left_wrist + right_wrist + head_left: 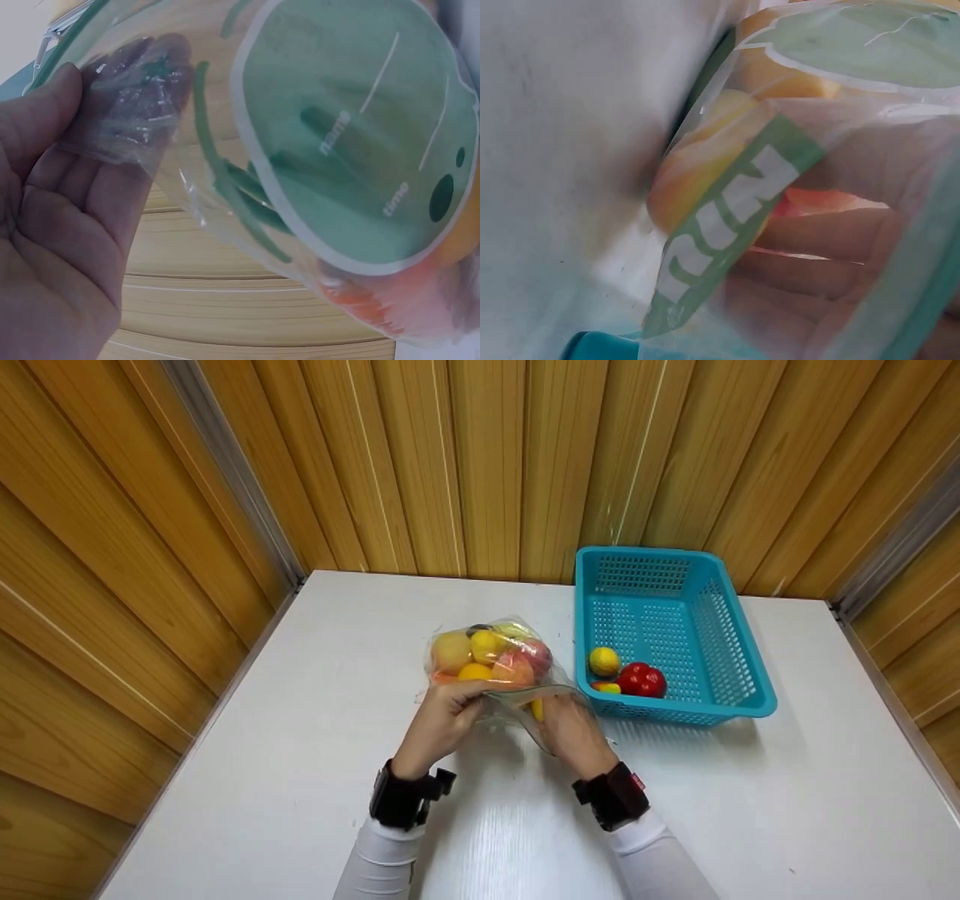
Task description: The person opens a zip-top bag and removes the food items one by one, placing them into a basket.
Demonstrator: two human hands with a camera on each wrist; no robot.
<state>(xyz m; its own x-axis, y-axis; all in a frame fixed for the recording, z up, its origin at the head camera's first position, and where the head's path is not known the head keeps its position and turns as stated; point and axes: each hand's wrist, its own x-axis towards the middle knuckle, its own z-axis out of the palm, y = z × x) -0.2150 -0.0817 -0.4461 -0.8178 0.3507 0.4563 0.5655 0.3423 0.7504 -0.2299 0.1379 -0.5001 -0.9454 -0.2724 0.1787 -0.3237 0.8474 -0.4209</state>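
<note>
A clear zip bag (500, 701) full of fruit lies in front of me, its mouth towards me. My left hand (439, 724) pinches the bag's rim between thumb and fingers; the left wrist view shows the green printed label (352, 142). My right hand (574, 735) reaches inside the mouth, its fingers curled at a yellow fruit (537, 709) that is mostly hidden. Through the plastic, the right wrist view shows the fingers (810, 236) beside a yellow-red fruit (697, 180). A yellow fruit (487, 646) and an orange (475, 673) show in the bag.
A blue-green plastic basket (675, 709) stands right of the bag, close to my right hand. In its near left corner lie a lemon (604, 661), a red fruit (643, 680) and a small yellow-red piece (606, 688). Wood-patterned walls (487, 472) enclose the white table (300, 735).
</note>
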